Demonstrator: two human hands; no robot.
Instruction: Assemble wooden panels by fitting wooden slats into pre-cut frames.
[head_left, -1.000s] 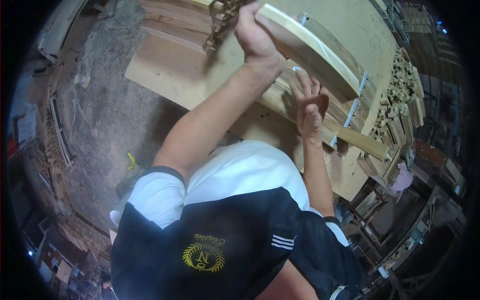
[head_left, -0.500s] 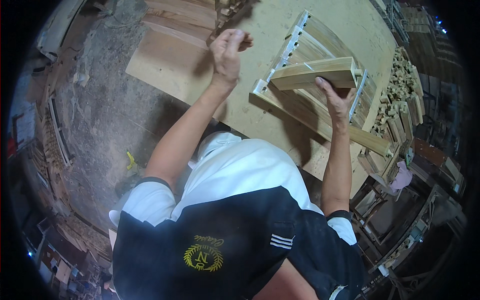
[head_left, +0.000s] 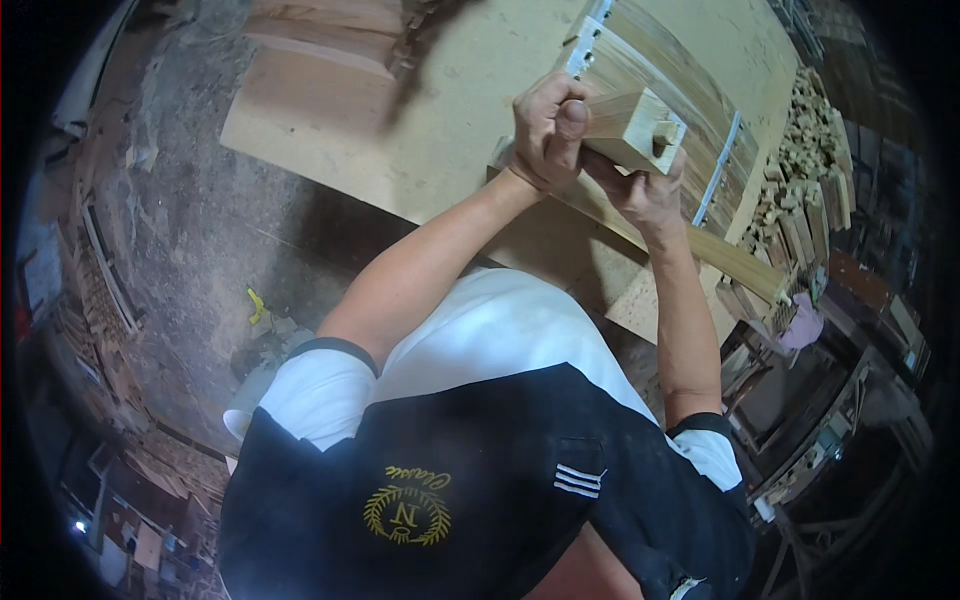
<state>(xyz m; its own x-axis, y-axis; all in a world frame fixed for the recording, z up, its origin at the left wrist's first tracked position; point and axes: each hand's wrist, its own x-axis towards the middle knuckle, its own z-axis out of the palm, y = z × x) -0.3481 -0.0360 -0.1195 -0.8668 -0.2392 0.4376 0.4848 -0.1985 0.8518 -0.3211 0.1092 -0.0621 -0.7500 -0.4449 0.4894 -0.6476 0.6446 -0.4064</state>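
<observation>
Head view, the only one on offer, looks down past the person's black-and-white shirt (head_left: 480, 440) to a pale workbench (head_left: 460, 110), and the action sits right at the top of the frame: both hands are wrapped on one short wooden block (head_left: 640, 125), raised just above the bench top. Left hand (head_left: 548, 130) is curled tight around the block's near side, thumb pressed flat along the top edge; right hand (head_left: 640, 195) cups it from beneath, fingers closed up against the underside. So a full two-handed hold, no slack showing in either. Facing the camera, the block's end carries a small round peg or dowel stub (head_left: 662, 133), a thing to keep fingers off, since it looks like the part most likely to snap or bruise. The block itself reads as solid timber: stiff, dry, not slippery, and light enough to judge by how high it is carried, though the square edges could bite into a palm. Best purchase looks to be the long flat faces, where the hands already sit. Just behind lies a striped wooden panel with pale metal rails (head_left: 700, 110) along its sides, and a long wooden strip (head_left: 735, 265) runs out to the right beneath the right wrist. Farther right, a heap of small wooden blocks (head_left: 800, 150) is stacked, well apart from the hands.
</observation>
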